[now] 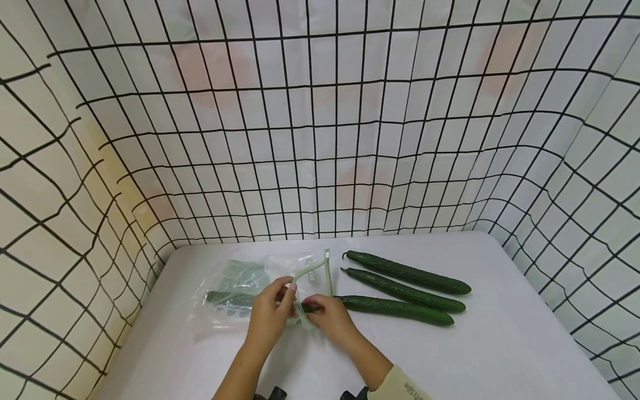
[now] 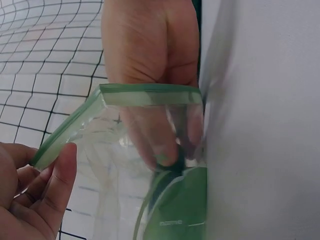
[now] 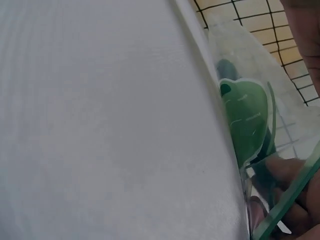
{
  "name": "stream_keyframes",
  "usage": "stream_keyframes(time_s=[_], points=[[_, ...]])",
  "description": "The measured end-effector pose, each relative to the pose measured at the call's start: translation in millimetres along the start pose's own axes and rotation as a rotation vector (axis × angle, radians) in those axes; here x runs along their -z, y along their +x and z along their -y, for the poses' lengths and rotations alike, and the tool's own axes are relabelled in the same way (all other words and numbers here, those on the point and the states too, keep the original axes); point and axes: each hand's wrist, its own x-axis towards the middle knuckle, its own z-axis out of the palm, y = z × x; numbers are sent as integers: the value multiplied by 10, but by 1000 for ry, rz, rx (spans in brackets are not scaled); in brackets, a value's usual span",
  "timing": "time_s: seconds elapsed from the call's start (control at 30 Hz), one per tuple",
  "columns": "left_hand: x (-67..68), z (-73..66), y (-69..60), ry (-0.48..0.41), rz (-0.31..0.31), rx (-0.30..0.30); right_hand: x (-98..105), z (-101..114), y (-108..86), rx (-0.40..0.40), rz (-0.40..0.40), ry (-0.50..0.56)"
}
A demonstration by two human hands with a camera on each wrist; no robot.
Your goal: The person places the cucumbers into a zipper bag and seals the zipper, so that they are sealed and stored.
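Inside the bag [image 1: 245,272] a cucumber [image 1: 231,299] is lying, your left hand [image 1: 271,309] is pinching the mouth [image 2: 150,95], your right hand [image 1: 332,316] is pinching the cucumber's end within it, and any left slip is risking a collapsed, snagging mouth, while three others [image 1: 405,290] are lying right of the bag.

The left hand [image 1: 270,310] hides part of the bagged cucumber [image 1: 227,298]; the head view's bottom edge cuts off the sleeve [image 1: 395,385].
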Motion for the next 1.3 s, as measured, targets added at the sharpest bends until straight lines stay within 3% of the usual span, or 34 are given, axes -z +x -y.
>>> stream_keyframes(time_s=[0.13, 0.37, 0.8, 1.3], points=[[-9, 3, 0, -2, 0, 5, -21, 14, -15, -6, -5, -68], [-15, 12, -9, 12, 13, 16, -7, 68, -42, -15, 0, -84], [-10, 14, -20, 18, 41, 37, 134, 14, -120, -92, 46, 146], [10, 15, 4, 39, 12, 19, 400, 168, -241, -65, 3, 175]])
